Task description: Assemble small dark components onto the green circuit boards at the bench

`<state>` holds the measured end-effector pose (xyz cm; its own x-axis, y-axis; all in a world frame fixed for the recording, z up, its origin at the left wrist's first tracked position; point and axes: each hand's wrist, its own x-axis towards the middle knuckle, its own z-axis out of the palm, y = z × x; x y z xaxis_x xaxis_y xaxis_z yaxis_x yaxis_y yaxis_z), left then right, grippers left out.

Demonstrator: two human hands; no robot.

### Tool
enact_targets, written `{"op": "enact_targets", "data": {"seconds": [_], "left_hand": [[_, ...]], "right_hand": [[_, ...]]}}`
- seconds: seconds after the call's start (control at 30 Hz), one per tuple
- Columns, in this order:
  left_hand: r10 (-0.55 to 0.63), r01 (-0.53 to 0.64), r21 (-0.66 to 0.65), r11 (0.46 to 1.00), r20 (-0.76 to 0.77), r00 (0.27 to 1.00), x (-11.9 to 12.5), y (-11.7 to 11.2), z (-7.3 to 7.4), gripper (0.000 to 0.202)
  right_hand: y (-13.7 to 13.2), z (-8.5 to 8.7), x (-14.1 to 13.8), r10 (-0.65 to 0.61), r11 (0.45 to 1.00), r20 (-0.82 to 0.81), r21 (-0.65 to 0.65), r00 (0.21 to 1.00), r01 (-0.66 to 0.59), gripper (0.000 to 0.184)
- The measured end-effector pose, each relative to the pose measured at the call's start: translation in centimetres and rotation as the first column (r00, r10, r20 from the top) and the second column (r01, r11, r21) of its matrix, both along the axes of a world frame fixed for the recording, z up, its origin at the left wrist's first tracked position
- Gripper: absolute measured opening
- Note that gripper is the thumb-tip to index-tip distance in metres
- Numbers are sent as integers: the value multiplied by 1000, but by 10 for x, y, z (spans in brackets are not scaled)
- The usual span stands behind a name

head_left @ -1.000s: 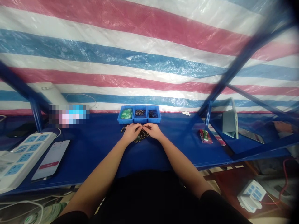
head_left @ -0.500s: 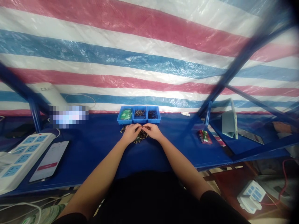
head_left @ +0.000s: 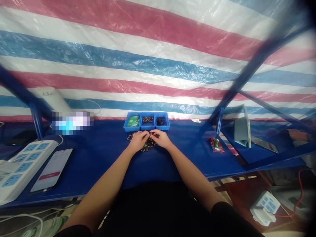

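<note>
Fingers (head_left: 143,133) over dark parts (head_left: 146,147), grip unclear; 3 blue bins (head_left: 147,128) just beyond.

On a smooth, dark-blue tabletop (head_left: 98,148), the left hand (head_left: 138,141) and right hand (head_left: 161,138) nearly meet at the fingertips over a loose pile of small dark and brass-toned parts (head_left: 147,147), anything between them too small to make out. Just beyond stand three adjoining open blue plastic bins (head_left: 148,128), holding, from left to right, shiny green pieces (head_left: 133,120), brass-and-dark pieces (head_left: 147,119) and dark pieces (head_left: 161,121). Well apart, on the left, a flat lit-screen phone (head_left: 53,169) lies beside a long white power strip with blue sockets (head_left: 26,168).
</note>
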<state>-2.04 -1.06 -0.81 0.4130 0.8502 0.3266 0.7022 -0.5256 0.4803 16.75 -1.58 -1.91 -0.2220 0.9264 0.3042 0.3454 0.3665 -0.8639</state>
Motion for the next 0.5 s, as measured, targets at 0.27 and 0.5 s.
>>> {"op": "enact_targets", "data": {"seconds": [0.27,0.5], "left_hand": [[11,-11,9,1000,1,1000,0,0,-1,25],[-1,1,10,1000,-6,1000,0,1,-2,28]], "right_hand": [[0,1,1,22,1000,15,15,1000,-22,26],[1,-1,0,33,999,20,17,999,-33,26]]}}
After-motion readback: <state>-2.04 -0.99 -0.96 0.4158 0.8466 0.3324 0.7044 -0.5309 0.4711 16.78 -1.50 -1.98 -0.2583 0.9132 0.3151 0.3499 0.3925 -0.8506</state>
